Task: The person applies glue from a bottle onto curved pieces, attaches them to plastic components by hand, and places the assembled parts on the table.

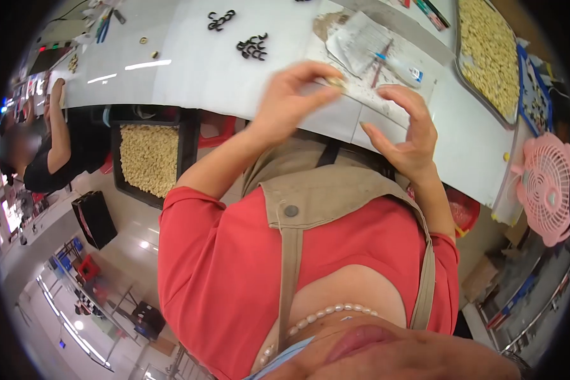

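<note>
- Left hand [288, 101] has a small yellowish piece [337, 82] pinched at the fingertips, just above the white table [190, 76]. Hand's a bit blurry, so can't tell what the piece is exactly.
- Right hand [411, 133] is open, thumb and fingers curved and spread apart, nothing gripped. It's near the table's front edge.
- Just past the hands there's a crumpled clear bag [360, 43] and a whitish tube [400, 69], with dark specks scattered around them.
- Farther up and to the left, two loose clusters of dark curved bits [252, 47], plus two tiny gold-colored pieces [144, 40] and some blue-handled pliers [102, 28].
- Off to the right, a big tray [457, 47] full of pale pieces, a blue tray [521, 82] beside it, and a pink fan [546, 190].
- Lower left, a black bin [117, 161] of similar pale bits, with another person [54, 142] beyond it, one arm up at the table.
</note>
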`<state>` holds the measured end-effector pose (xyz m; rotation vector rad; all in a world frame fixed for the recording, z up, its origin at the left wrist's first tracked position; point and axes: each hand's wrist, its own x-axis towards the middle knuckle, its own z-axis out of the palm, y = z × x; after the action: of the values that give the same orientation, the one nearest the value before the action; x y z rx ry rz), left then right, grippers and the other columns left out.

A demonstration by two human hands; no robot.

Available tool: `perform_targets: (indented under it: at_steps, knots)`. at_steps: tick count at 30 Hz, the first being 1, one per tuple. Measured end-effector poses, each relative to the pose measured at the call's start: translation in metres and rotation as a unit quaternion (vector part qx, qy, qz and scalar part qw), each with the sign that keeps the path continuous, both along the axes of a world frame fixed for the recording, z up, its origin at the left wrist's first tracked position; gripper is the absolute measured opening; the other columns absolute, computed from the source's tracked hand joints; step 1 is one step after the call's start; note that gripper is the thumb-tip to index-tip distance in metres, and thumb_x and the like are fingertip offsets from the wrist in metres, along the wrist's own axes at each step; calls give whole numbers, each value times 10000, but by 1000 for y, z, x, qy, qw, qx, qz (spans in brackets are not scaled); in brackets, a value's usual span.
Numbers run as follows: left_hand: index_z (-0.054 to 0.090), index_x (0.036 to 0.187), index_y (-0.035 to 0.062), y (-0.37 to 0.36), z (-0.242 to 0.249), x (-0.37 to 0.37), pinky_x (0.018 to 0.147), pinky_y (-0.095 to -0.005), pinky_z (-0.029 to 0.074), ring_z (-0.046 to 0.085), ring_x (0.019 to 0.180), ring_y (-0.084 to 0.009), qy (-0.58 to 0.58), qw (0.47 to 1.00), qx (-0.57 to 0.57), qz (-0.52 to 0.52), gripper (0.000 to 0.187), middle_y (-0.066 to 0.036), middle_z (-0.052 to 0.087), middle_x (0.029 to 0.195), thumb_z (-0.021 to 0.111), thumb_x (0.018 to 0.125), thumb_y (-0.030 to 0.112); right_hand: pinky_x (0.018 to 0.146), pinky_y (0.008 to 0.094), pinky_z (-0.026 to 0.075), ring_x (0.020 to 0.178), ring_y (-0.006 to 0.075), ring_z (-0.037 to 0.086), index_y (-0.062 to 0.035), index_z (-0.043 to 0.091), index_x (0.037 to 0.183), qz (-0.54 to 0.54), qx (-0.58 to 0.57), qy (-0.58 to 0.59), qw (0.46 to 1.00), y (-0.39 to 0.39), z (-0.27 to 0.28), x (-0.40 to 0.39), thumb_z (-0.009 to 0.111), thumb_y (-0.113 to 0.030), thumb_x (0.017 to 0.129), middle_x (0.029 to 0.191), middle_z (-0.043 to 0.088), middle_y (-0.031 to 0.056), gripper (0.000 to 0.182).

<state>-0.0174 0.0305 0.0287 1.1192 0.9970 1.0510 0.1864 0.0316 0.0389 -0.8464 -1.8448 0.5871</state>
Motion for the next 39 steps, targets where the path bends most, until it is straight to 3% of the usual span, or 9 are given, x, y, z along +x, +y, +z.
perform_targets:
  at_steps: [4,10,11,15,18,21,27,31,39]
  knots:
    - [632,874,18,38,-28,-123,800,-267,418,556,862,-158,406,817,292,285,155,-74,610,901,643,724,55,768,277,455,883,207,566,-18,578,958,-69,-28,-24,997,4,-12,24,693,16,648,939,587,114,332]
    - [657,884,116,56,-48,-243,787,-358,409,535,884,-265,637,667,208,326,197,-88,585,900,653,696,175,665,242,445,746,152,541,0,594,885,-140,-49,-12,989,5,-35,36,622,38,721,871,595,94,171]
    - [646,921,132,59,-51,-243,800,-359,401,531,892,-262,713,578,216,332,225,-91,577,925,645,696,135,663,240,446,742,150,542,0,595,879,-147,-50,-13,988,5,-38,36,616,39,726,866,596,92,159]
    - [634,959,129,90,-33,-210,788,-352,414,531,904,-256,605,649,395,238,274,-90,568,979,626,700,41,657,234,446,722,143,545,1,601,860,-155,-59,-36,985,3,-45,35,599,41,745,852,599,87,122]
    - [621,991,115,110,-36,-186,747,-309,447,556,878,-242,491,784,363,106,306,-89,581,978,617,702,15,654,233,448,720,138,547,4,604,854,-156,-72,-35,984,3,-45,34,598,37,748,851,599,86,111]
    - [600,1022,96,124,-42,-192,706,-269,470,585,863,-180,482,807,333,77,287,-75,599,957,589,748,12,659,231,449,717,134,551,6,608,858,-152,-69,-49,985,3,-42,32,598,39,747,848,602,83,117]
    - [551,1036,-19,115,-25,-158,730,-259,492,583,902,-155,99,962,111,228,205,-69,592,903,520,849,58,684,210,438,756,96,549,4,609,889,-122,-201,15,972,11,-41,46,597,-2,767,840,607,52,123]
    - [533,1044,-25,66,-3,-102,719,-225,490,601,839,-172,-83,990,18,111,206,-84,580,908,500,860,61,674,203,431,754,79,540,-11,601,957,-148,-234,146,950,42,-17,56,610,-106,792,857,611,41,190]
    - [515,1069,-2,-13,-21,12,663,-193,473,590,856,-163,-282,931,-233,1,242,-118,575,976,545,831,31,587,275,450,630,191,545,-61,616,975,-179,-112,-214,954,39,-33,47,682,-247,699,791,581,68,339]
